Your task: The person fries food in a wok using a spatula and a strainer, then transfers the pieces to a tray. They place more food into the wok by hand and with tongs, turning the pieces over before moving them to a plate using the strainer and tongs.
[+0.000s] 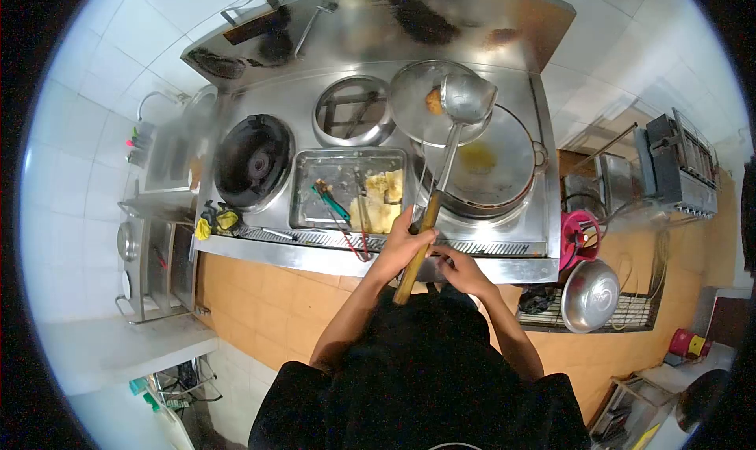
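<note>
My left hand is closed round the wooden handle of a large metal ladle. The ladle's bowl is raised over a round wire skimmer, which holds a small browned piece of food. Beneath them, to the right, a wide pot contains liquid with a yellowish patch. My right hand is at the stove's front edge, just right of the wooden handle. Its fingers are bent together, and what they grip, if anything, is hidden. A metal tray with yellow slabs of food and red-and-green-handled tongs lies left of my hands.
A black wok sits on the left burner, with a metal ring behind the tray. Yellow-black cloth lies at the front left corner. Right of the stove are a pink basket and a metal bowl.
</note>
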Demonstrator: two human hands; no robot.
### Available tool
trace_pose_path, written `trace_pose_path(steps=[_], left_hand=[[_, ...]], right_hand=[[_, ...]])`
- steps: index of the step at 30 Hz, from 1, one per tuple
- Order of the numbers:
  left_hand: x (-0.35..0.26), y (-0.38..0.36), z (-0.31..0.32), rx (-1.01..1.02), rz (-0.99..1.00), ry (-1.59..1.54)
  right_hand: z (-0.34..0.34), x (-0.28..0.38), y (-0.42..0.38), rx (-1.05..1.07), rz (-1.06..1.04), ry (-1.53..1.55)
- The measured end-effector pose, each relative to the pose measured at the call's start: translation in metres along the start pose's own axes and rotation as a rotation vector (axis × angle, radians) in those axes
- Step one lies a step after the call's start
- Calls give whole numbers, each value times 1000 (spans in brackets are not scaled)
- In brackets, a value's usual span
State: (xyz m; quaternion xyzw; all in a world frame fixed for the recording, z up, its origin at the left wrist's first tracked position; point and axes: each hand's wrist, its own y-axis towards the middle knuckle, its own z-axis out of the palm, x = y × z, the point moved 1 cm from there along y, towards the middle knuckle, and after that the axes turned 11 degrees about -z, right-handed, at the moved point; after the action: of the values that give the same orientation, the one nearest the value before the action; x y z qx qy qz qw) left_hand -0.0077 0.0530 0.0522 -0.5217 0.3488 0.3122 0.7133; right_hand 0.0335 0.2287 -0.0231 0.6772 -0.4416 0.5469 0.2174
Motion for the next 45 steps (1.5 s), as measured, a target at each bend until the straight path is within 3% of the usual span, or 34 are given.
trace_pose_path(steps=[4,6,11,20,29,34,45], left_hand=[[-9,-17,-56,68,6,11],[-12,-31,-93,66,-5,1],[3,-65,-197,46,-33,14],[53,-100,-305,-149,-66,-54],[80,-116,-331,-163,-112,-91],[92,-135,-340,-186,-197,-70],[107,-128,-335,-26,-185,-19]], right_hand=[[58,31,44,41,88,-87],[103,17,71,-46,-48,-308],[176,28,118,-189,-6,-690],[213,26,143,-395,23,-863],[212,21,154,-430,17,-939],[196,30,129,-420,112,-861],[194,27,51,-569,99,-537]])
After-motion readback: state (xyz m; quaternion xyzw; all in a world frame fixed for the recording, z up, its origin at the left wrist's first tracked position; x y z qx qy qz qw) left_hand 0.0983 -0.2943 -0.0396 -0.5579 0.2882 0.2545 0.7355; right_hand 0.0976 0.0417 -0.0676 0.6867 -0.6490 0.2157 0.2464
